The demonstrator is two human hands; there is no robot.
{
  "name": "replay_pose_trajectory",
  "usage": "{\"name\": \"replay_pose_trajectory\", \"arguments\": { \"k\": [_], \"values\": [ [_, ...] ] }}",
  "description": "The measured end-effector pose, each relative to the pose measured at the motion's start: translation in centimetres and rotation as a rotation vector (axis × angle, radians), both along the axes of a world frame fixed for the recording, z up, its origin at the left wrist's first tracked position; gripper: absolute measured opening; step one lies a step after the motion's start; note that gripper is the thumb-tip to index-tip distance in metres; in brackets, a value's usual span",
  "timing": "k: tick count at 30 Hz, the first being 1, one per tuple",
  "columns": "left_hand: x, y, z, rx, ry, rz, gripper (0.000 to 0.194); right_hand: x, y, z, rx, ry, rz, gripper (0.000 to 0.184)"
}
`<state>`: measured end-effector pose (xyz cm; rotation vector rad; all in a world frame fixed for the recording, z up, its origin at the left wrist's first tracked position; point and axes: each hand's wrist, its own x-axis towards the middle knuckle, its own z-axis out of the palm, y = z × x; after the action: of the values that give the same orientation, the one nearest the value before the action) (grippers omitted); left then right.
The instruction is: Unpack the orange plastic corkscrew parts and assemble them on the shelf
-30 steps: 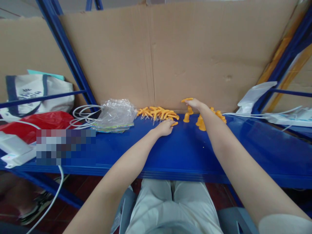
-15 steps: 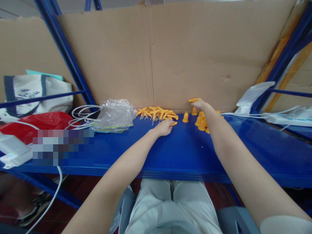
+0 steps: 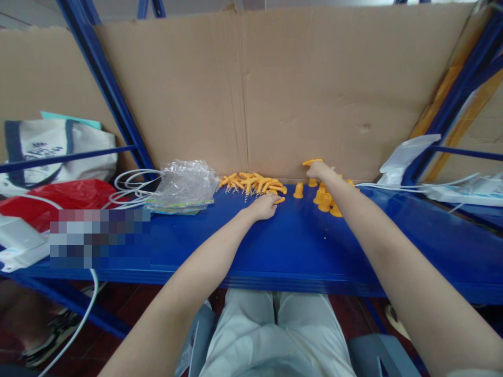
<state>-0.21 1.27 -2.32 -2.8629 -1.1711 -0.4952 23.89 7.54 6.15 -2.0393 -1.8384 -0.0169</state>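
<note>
My left hand (image 3: 264,206) rests on the blue shelf, closed around a yellow corkscrew (image 3: 280,200) whose handle end sticks out past the fingers. Just behind it lies a pile of yellow corkscrews (image 3: 253,182), their metal spirals pointing toward me. Farther right, my right hand (image 3: 317,169) grips another corkscrew by its yellow handle (image 3: 312,162). It is held over an upright yellow cup-shaped base (image 3: 312,182); whether the spiral is inside that base is hidden. A single yellow base (image 3: 298,190) stands between the hands. Several more yellow bases (image 3: 324,201) cluster beside my right forearm, which partly covers them.
Clear plastic bags (image 3: 184,188) are stacked left of the corkscrews, beside coiled white cable (image 3: 131,188). A cardboard sheet (image 3: 283,94) closes off the back. Blue posts (image 3: 106,84) frame the shelf (image 3: 291,251). A white power strip (image 3: 467,192) lies at right.
My right wrist and forearm have shifted slightly, and the handle in that hand has turned a little above the base. My left hand stays in place.
</note>
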Motion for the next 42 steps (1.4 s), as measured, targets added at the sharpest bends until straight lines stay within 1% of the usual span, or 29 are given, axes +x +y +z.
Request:
{"name": "replay_pose_trajectory", "arguments": {
  "k": [1, 2, 4, 6, 7, 11, 14, 17, 19, 22, 24, 27, 29, 31, 34, 37, 40, 42],
  "values": [
    [0.0, 0.0, -0.1, 0.001, -0.004, -0.001, 0.042, -0.6, -0.8, 0.1, -0.044, -0.028, -0.046, 0.038],
    [0.0, 0.0, -0.1, 0.006, -0.011, -0.003, 0.041, -1.3, -1.6, 0.3, -0.069, -0.058, -0.043, 0.037],
    [0.0, -0.1, -0.1, 0.023, -0.030, 0.002, 0.040, -2.5, -3.3, 0.3, -0.083, -0.114, 0.038, 0.034],
    [0.0, -0.3, 0.1, 0.041, -0.041, 0.024, 0.038, -3.4, -4.9, 0.1, -0.144, -0.165, 0.148, 0.030],
    [0.0, -0.4, 0.2, 0.048, -0.040, 0.040, 0.037, -3.9, -5.7, -0.2, -0.169, -0.198, 0.176, 0.028],
    [-0.1, -0.8, 0.7, 0.069, -0.015, 0.070, 0.022, -5.2, -8.4, -1.5, -0.127, -0.368, 0.173, 0.029],
    [-0.1, -0.9, 1.1, 0.084, -0.071, 0.110, 0.014, -6.0, -10.1, -2.7, -0.106, -0.410, 0.216, 0.032],
    [-0.2, -0.8, 1.5, 0.111, -0.220, 0.210, 0.015, -6.4, -11.0, -3.7, -0.042, -0.359, 0.242, 0.035],
    [-0.3, -0.8, 1.8, 0.134, -0.325, 0.278, 0.014, -6.2, -11.0, -4.3, -0.006, -0.264, 0.225, 0.035],
    [-0.7, -0.8, 2.4, 0.182, -0.484, 0.345, 0.015, -5.5, -10.6, -5.1, -0.009, -0.081, 0.184, 0.031],
    [-1.0, -0.7, 3.0, 0.215, -0.592, 0.359, 0.016, -5.2, -10.4, -5.4, -0.029, -0.010, 0.185, 0.025],
    [-1.2, -0.6, 3.4, 0.217, -0.684, 0.311, 0.014, -4.9, -10.6, -5.3, -0.050, -0.030, 0.219, 0.017],
    [-1.2, -0.6, 3.4, 0.182, -0.674, 0.252, 0.008, -4.8, -10.9, -4.8, -0.050, -0.083, 0.226, 0.015],
    [-1.0, -0.5, 3.1, 0.133, -0.612, 0.210, 0.005, -4.4, -11.4, -4.1, -0.034, -0.128, 0.212, 0.020],
    [-0.7, -0.7, 2.5, 0.055, -0.441, 0.129, 0.012, -3.5, -11.7, -3.0, -0.006, -0.160, 0.194, 0.032],
    [-0.5, -1.1, 2.2, 0.036, -0.274, 0.021, 0.019, -2.6, -11.7, -2.5, 0.001, -0.182, 0.201, 0.036],
    [-0.4, -1.4, 2.1, 0.021, -0.151, 0.017, 0.021, -2.3, -11.9, -2.3, -0.018, -0.221, 0.223, 0.035],
    [-0.5, -1.5, 2.2, 0.016, -0.086, 0.050, 0.015, -2.5, -12.2, -2.3, -0.039, -0.252, 0.241, 0.033]
  ]
}}
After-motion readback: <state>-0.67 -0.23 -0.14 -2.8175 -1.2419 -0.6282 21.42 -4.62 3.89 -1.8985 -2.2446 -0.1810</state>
